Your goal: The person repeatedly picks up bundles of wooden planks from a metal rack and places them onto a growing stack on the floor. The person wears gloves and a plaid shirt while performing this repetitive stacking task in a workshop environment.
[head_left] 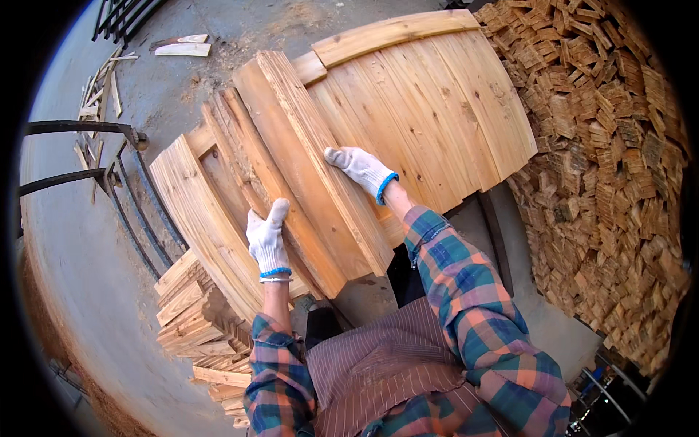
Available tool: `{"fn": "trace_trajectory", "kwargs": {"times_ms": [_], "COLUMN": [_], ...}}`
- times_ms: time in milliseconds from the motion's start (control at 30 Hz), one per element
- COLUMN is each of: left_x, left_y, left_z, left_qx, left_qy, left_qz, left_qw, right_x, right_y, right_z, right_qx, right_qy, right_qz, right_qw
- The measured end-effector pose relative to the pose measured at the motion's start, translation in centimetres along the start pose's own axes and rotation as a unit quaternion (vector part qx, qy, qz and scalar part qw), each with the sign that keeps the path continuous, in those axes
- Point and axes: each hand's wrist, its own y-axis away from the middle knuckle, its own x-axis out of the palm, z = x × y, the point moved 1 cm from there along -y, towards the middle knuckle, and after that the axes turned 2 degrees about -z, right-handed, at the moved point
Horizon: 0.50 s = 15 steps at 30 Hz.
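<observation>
The left hand (267, 242) sits at the rough-edged plank (277, 180), where a hold clear of likely splinters seems wise. Just right lies the thick board (309, 127), the right hand (364, 172) on its right edge; the hands are apart, their grip unclear, and even pressure should prevent tipping.

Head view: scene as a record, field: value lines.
Left hand: white-gloved, at the rough-edged board; exact grip unclear
Right hand: white-gloved, on the thick plank
Right of plank: wide wooden panel
Far right: large pile of small wood pieces
Left side: black metal frame
Lower left: stacked boards
Upper left: pale scraps on grey floor
</observation>
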Motion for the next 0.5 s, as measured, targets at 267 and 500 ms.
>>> {"fn": "trace_trajectory", "kwargs": {"times_ms": [267, 500], "left_x": [-4.7, -2.5], "left_y": [-1.3, 1.8], "left_z": [6.0, 3.4], "left_qx": [-0.041, -0.028], "left_qy": [0.027, 0.084], "left_qz": [0.050, 0.091], "left_qw": [0.998, 0.992], "right_x": [-5.3, -2.9], "right_y": [10.4, 12.7], "right_z": [-3.7, -10.0], "right_qx": [-0.042, -0.279], "right_qy": [0.297, 0.589], "right_qz": [0.041, -0.004], "right_qw": [0.953, 0.758]}}
